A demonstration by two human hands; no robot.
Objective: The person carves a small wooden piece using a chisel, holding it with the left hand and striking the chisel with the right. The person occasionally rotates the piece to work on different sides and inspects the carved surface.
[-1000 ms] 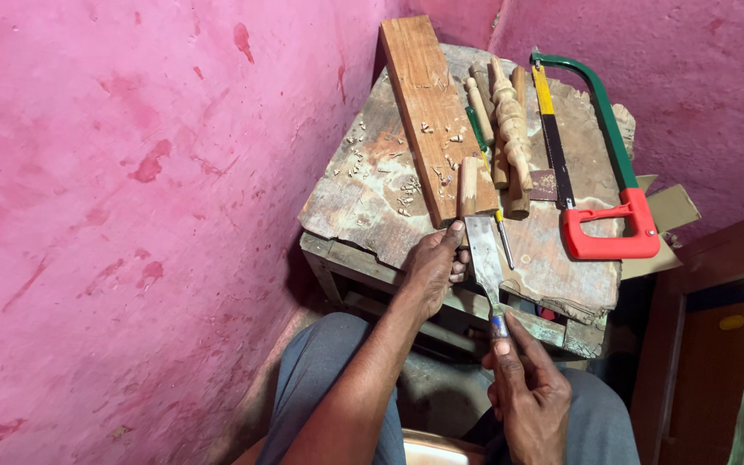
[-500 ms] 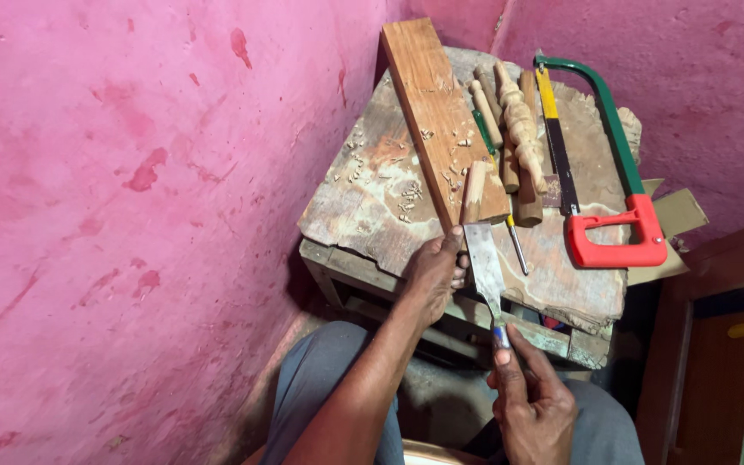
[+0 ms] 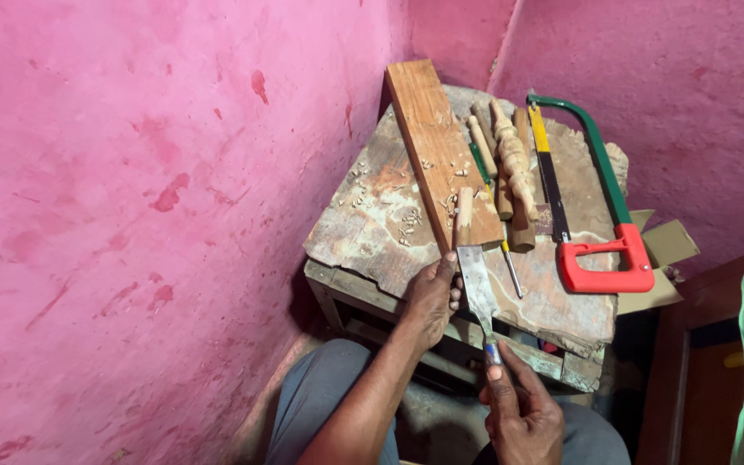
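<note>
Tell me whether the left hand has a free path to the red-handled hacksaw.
Probably not directly: the left hand is steadying a small wood piece, and the chisel and right hand lie between it and the hacksaw.

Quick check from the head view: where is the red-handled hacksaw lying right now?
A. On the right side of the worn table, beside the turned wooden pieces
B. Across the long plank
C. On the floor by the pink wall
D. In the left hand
A: the hacksaw lies flat on the table, right of the turned wooden pieces, with neither hand on it.
</note>
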